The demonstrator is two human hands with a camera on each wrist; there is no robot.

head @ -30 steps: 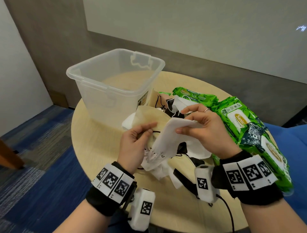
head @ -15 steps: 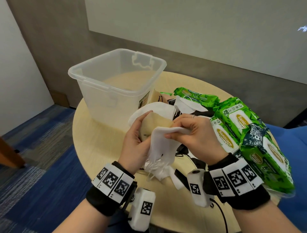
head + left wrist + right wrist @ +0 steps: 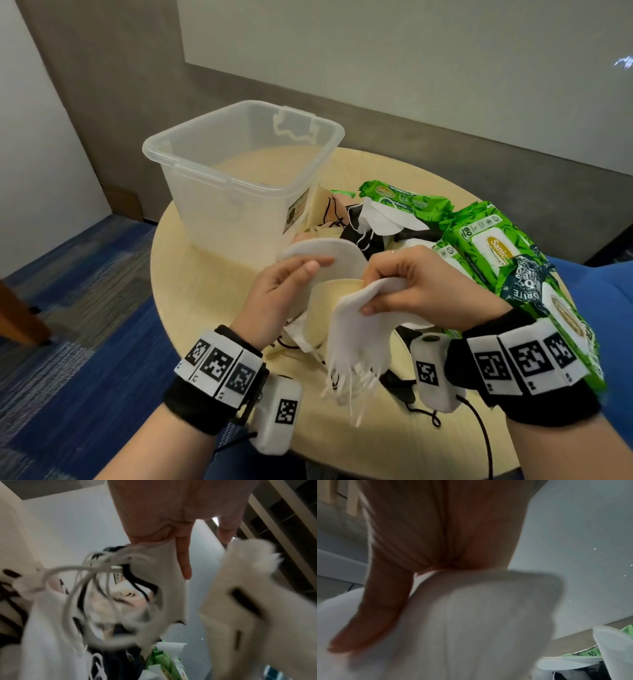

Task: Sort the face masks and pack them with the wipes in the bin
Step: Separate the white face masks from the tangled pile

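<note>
Over the table's middle, my left hand (image 3: 306, 270) pinches a round white face mask (image 3: 329, 255), with a beige mask (image 3: 325, 305) just below its thumb. In the left wrist view the fingers (image 3: 181, 555) press a mask's edge (image 3: 159, 582), and tangled ear loops (image 3: 82, 582) hang below. My right hand (image 3: 371, 291) grips a folded bunch of white masks (image 3: 356, 339), their cut loops dangling. The right wrist view shows the thumb (image 3: 373, 615) pressed on that white bunch (image 3: 471, 628). The clear bin (image 3: 191, 168) stands at the back left. Green wipes packs (image 3: 486, 240) lie to the right.
More masks, black, white and beige (image 3: 387, 219), are heaped between the bin and the wipes. Another wipes pack (image 3: 407, 200) lies behind that heap. The round wooden table (image 3: 191, 274) has bare top on its left. A blue chair (image 3: 603, 308) is at the right, carpet below.
My right hand has moved left and closed on the white masks, bunching them. My left hand has turned and now pinches a white mask in front of the beige one.
</note>
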